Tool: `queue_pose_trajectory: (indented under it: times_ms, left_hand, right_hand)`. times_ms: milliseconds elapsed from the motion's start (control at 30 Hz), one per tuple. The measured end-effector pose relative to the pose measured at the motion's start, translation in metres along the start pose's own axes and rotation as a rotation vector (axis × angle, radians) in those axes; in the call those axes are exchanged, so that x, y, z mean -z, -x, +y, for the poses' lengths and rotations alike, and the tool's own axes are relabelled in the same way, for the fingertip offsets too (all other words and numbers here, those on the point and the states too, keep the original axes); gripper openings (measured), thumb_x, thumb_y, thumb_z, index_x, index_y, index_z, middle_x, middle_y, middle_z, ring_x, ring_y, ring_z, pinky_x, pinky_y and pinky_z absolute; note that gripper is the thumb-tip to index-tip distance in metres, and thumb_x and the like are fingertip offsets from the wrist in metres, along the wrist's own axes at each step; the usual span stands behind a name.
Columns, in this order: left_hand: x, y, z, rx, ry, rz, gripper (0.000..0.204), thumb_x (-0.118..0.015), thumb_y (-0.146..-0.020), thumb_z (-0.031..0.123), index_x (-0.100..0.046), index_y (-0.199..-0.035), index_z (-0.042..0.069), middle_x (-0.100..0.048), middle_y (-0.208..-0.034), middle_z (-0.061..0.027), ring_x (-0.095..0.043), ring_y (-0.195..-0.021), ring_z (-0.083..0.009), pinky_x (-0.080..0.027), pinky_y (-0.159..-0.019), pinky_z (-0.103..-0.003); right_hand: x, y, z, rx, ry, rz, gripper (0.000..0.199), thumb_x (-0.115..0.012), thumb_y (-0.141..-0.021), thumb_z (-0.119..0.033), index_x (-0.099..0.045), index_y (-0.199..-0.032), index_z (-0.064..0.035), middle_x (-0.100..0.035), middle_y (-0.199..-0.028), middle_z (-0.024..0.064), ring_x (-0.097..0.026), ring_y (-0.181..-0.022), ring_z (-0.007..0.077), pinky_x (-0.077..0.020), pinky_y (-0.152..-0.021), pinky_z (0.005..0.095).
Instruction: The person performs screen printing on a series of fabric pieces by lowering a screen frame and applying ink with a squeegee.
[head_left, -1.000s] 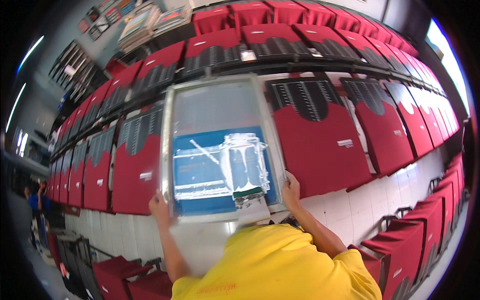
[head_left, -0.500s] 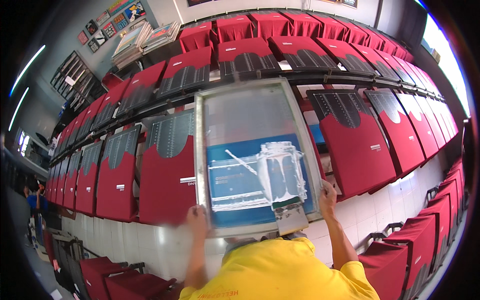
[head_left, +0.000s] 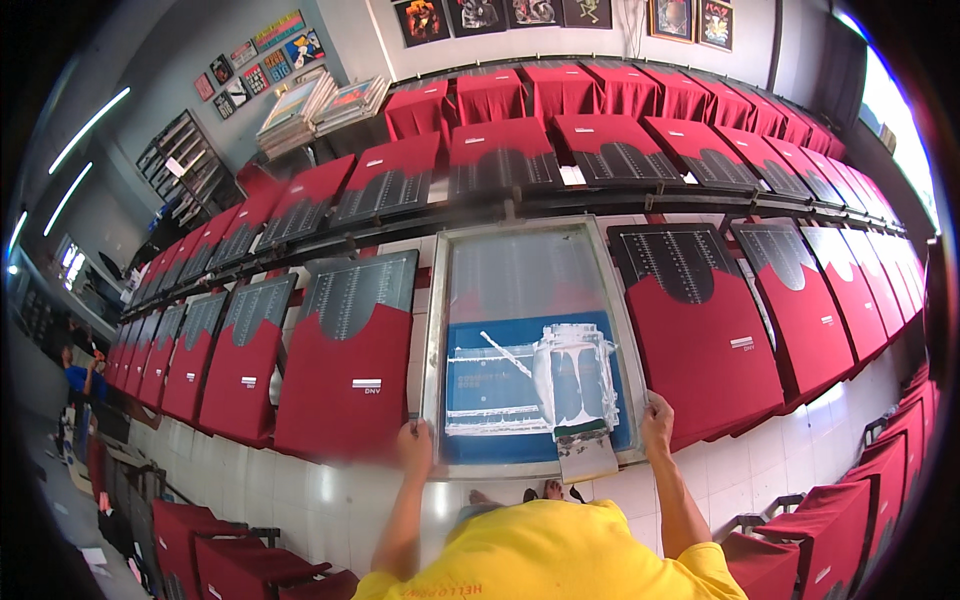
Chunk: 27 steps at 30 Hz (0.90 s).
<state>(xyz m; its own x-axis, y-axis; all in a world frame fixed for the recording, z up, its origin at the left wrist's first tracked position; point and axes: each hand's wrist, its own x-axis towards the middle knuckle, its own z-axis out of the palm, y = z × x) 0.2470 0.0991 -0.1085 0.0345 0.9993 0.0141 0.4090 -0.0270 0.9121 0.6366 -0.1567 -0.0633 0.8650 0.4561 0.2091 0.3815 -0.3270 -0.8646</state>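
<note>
I hold a screen-printing frame (head_left: 432, 385) between both hands, over the gap between two shirt-covered boards. My left hand (head_left: 415, 447) is closed on its near left corner, and my right hand (head_left: 658, 424) grips the near right side. The mesh is pale at the far end and blue nearer me, with a thick smear of white ink (head_left: 575, 365) and white streaks. A squeegee (head_left: 587, 458) with a green strip lies on the near right part of the mesh, overhanging the near rail. What lies beneath the frame is mostly hidden.
Red shirts on boards stand to the left (head_left: 340, 370) and right (head_left: 700, 350), close beside the frame. A dark rail (head_left: 700, 203) runs behind, with more rows of shirts beyond. Other draped boards (head_left: 840, 530) stand near me at right. Another person (head_left: 85, 372) is at far left.
The frame has shifted right, off the left shirt's edge, whose printed mark is now fully uncovered. It sits straighter between the two boards. Both hands keep their grip; the head view has tilted up.
</note>
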Motion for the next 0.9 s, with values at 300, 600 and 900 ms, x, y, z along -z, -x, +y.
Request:
queue_pose_trajectory:
  times_ms: [300,600,900]
  left_hand:
    - [0.005,0.008,0.005,-0.035,-0.008,0.011,0.033,-0.052,-0.096,0.026,-0.066,-0.088,-0.003,-0.067,-0.081,-0.0196,-0.065,-0.077,-0.0331,-0.048,-0.072,-0.043]
    - [0.015,-0.006,-0.007,-0.156,-0.272,-0.069,0.028,-0.057,-0.091,0.023,-0.069,-0.090,-0.002,-0.068,-0.085,-0.0235,-0.067,-0.081,-0.0393,-0.049,-0.071,-0.045]
    - [0.027,0.015,0.037,-0.302,-0.349,0.025,0.025,-0.059,-0.093,0.022,-0.070,-0.101,0.001,-0.070,-0.097,-0.0216,-0.066,-0.092,-0.0409,-0.051,-0.081,-0.047]
  right_hand:
    - [0.003,-0.003,0.006,0.085,-0.005,0.032,0.028,-0.052,-0.087,0.003,-0.065,-0.112,0.0036,-0.069,-0.090,0.0204,-0.068,-0.087,0.0244,-0.0507,-0.078,0.0340]
    - [0.000,0.001,0.002,0.089,0.107,0.049,0.027,-0.051,-0.088,0.005,-0.066,-0.111,0.0038,-0.071,-0.095,0.0179,-0.068,-0.091,0.0253,-0.0512,-0.081,0.0324]
    - [0.028,0.018,-0.049,0.342,0.352,-0.131,0.037,-0.062,-0.086,-0.007,-0.057,-0.122,-0.0017,-0.062,-0.114,0.0208,-0.060,-0.104,0.0346,-0.0475,-0.089,0.0455]
